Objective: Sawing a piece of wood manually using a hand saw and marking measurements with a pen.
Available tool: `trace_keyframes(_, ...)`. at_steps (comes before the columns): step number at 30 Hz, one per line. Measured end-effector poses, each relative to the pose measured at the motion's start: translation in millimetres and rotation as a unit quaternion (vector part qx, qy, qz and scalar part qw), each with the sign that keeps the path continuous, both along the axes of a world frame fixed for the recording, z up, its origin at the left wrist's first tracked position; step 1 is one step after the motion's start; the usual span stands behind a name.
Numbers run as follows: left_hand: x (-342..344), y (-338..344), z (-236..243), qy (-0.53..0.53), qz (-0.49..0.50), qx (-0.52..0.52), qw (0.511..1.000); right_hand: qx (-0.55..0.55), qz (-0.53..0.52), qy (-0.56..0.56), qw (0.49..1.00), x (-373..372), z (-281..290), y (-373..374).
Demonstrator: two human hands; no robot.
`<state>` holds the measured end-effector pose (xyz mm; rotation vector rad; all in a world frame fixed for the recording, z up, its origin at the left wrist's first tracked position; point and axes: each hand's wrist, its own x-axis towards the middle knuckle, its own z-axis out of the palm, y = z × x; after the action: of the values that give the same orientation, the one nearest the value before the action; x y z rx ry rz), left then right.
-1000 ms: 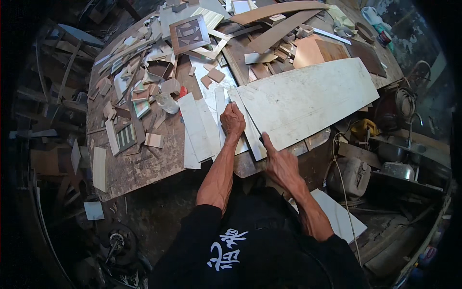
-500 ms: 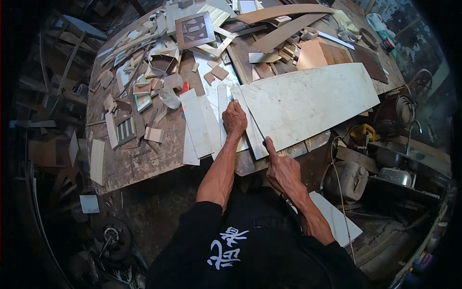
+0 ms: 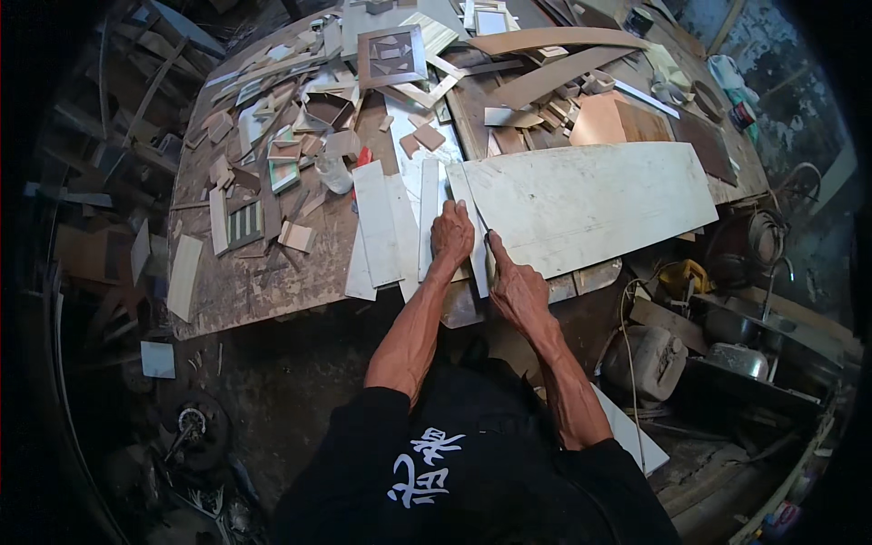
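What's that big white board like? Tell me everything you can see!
The big white board is long, flat and thin, maybe painted wood, with smudges and faint marks. Its far edge looks curved. It lies flat on the table, partly overhanging the near edge. The right hand, holding something dark, is at its left edge.

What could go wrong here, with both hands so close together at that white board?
The right hand holds a small dark tool near the left hand, at the narrow white strip. If the tool is sharp, which I can't tell, a slip might cut the left hand. Also, the large white board seems to overhang the table at right, so a bump could shift it.
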<state>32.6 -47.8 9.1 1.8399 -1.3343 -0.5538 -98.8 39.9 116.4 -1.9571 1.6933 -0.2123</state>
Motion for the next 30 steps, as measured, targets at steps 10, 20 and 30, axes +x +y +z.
trace_keyframes(10,-4.9,9.8,-3.6,0.025,0.019,-0.057,0.998,-0.031,0.022,0.045,0.998,-14.1,19.6,33.8)
trace_keyframes(20,-18.2,1.4,-3.9,0.027,0.009,-0.078,0.997,-0.049,-0.017,0.051,0.997,-8.9,-11.1,-6.5)
trace_keyframes(30,-16.3,0.4,-6.3,0.018,0.01,-0.122,0.992,-0.102,0.008,-0.001,0.995,-22.3,-22.5,17.1)
